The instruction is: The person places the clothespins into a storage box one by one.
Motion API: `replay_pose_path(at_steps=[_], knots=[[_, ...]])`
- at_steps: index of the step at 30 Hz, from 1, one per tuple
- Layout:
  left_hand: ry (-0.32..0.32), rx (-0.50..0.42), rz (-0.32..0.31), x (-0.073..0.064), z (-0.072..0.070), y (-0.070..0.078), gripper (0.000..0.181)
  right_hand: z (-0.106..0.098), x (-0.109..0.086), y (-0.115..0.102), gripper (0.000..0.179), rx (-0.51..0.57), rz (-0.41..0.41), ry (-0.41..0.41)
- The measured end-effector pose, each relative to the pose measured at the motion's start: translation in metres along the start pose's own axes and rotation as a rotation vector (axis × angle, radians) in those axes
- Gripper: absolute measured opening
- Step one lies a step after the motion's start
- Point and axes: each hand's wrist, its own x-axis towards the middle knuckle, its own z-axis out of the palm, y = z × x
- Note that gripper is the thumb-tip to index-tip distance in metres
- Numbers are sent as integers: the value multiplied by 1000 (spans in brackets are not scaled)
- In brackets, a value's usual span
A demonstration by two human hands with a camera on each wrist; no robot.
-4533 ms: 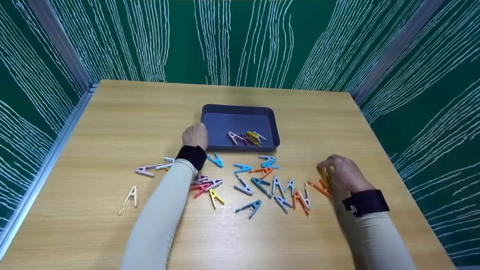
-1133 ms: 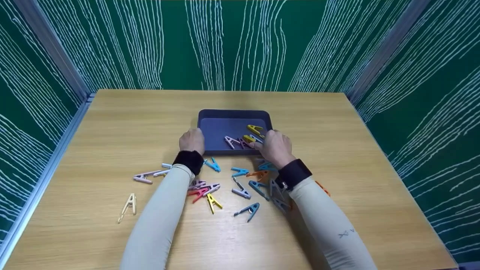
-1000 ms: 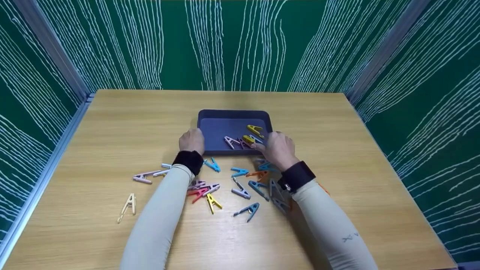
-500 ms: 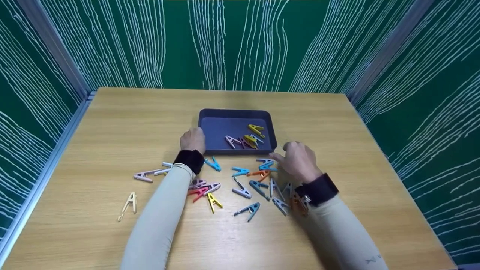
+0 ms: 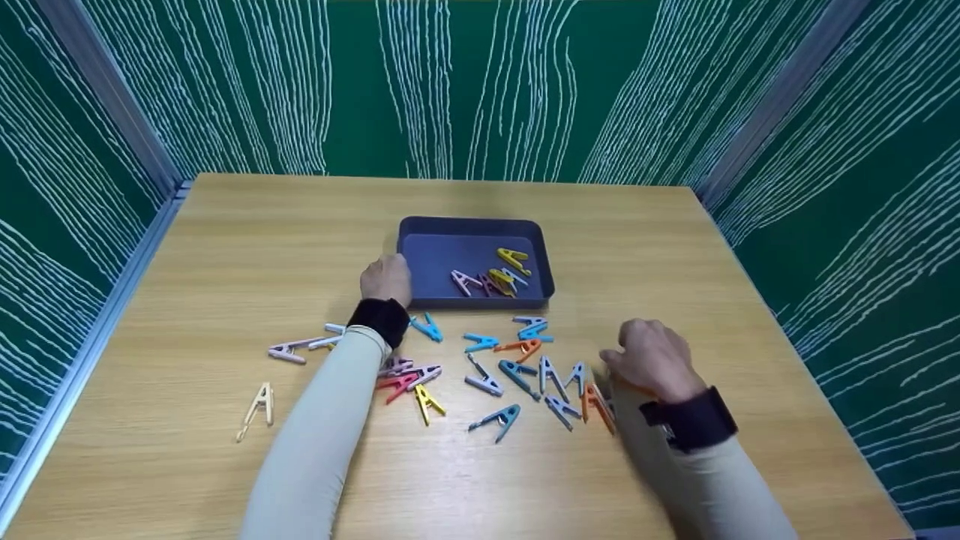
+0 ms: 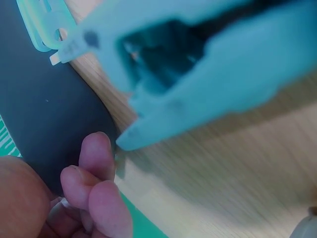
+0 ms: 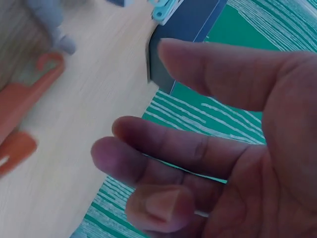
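Note:
A shallow dark tray [image 5: 450, 303] stands on the table, with several clothespins inside at its right, among them a yellow clothespin [image 5: 514, 259]. My left hand [image 5: 386, 279] holds the tray's left side; its curled fingers [image 6: 106, 208] lie against the dark wall in the left wrist view. A blue clothespin [image 6: 188, 94] looms near that wrist. My right hand [image 5: 651, 360] hovers over the table right of the tray. Between its spread thumb and fingers [image 7: 168, 144] there is nothing. Close to it lie an orange clothespin [image 7: 25, 104] and another orange clothespin [image 5: 596, 409], beside my wrist.
Several blue, lilac and orange clothespins lie scattered before the tray, such as a teal clothespin [image 5: 499, 421]. A red clothespin [image 5: 397, 385] and a yellow one are near my left forearm. A cream clothespin [image 5: 259, 409] lies far left. Green walls enclose the wooden table [image 5: 300, 210].
My right hand carried a yellow clothespin from the right side into the tray, let it go, and moved back right and nearer. My left hand has stayed at the tray's left side.

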Motion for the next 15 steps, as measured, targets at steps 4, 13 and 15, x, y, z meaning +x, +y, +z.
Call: replay_pose_path(at_steps=[4, 13, 15], knots=[[-12, 2, -5, 1, 1, 0, 32, 4, -9, 14, 27, -19, -28, 31], [-41, 4, -9, 4, 3, -1, 31, 19, -7, 29, 39, -50, -23, 29], [-39, 5, -11, 4, 3, -1, 30, 22, -2, 31, 40, -44, -9, 25]])
